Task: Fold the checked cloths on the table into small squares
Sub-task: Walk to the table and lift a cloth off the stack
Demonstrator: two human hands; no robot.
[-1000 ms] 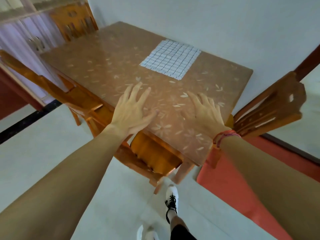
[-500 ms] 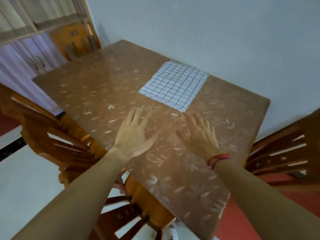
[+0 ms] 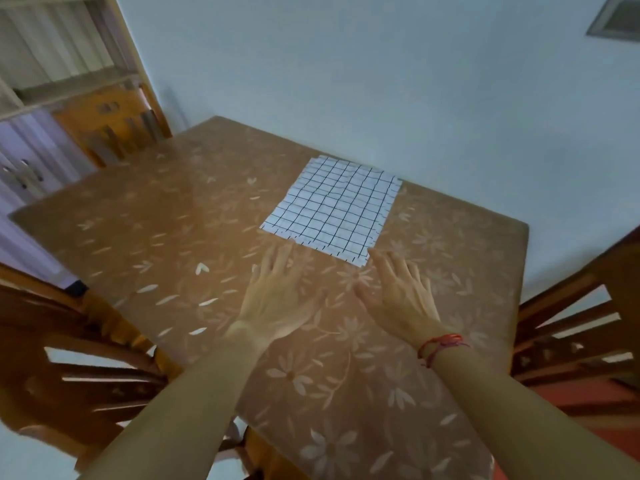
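A white checked cloth [image 3: 332, 209] with thin dark lines lies flat and unfolded on the brown flowered table [image 3: 173, 216], a little right of the middle of the frame and towards the table's far edge, close to the pale wall [image 3: 346, 64]. Just below it, both hands are stretched out palm down over the tabletop. The left hand [image 3: 277, 299] has its fingers straight and fairly close together, the thumb held out to the side; its fingertips reach the cloth's near edge, though blur hides whether they touch it. The right hand [image 3: 398, 296] has its fingers straight and slightly spread, their tips just beside the cloth's nearest corner, and a red string bracelet [image 3: 440, 344] circles its wrist. Neither hand holds anything. Wooden chairs stand at lower left [image 3: 69, 358], right [image 3: 571, 334] and upper left [image 3: 114, 129].
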